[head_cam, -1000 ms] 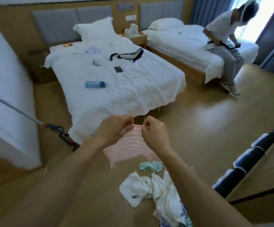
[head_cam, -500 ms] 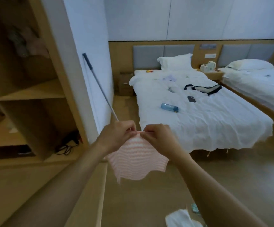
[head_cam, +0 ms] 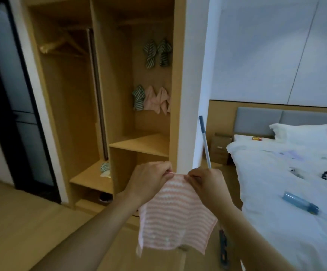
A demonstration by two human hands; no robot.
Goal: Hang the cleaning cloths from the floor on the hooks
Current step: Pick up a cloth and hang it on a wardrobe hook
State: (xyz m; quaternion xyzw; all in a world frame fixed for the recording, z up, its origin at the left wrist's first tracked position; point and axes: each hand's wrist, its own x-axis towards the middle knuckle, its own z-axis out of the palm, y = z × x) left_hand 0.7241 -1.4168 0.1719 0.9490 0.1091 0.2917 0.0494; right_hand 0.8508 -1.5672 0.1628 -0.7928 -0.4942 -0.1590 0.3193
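A pink striped cleaning cloth (head_cam: 175,214) hangs in front of me, held by its top edge. My left hand (head_cam: 149,181) and my right hand (head_cam: 205,184) each pinch that edge, close together. In the open wooden wardrobe (head_cam: 139,143) ahead, cloths hang on the back wall: two green striped cloths (head_cam: 157,52) on the upper row, and a green striped cloth (head_cam: 138,97) beside two pink cloths (head_cam: 156,99) on the lower row. The hooks themselves are hidden under the cloths.
A mop handle (head_cam: 204,141) leans against the white wall edge right of the wardrobe. A bed (head_cam: 287,192) with a blue bottle (head_cam: 300,202) fills the right side. A folded cloth (head_cam: 105,167) lies on a low wardrobe shelf. A dark door (head_cam: 16,98) stands at left.
My view has swung left from the beds and the cloth pile on the floor to the wardrobe. Both hands kept hold of the pink cloth throughout.
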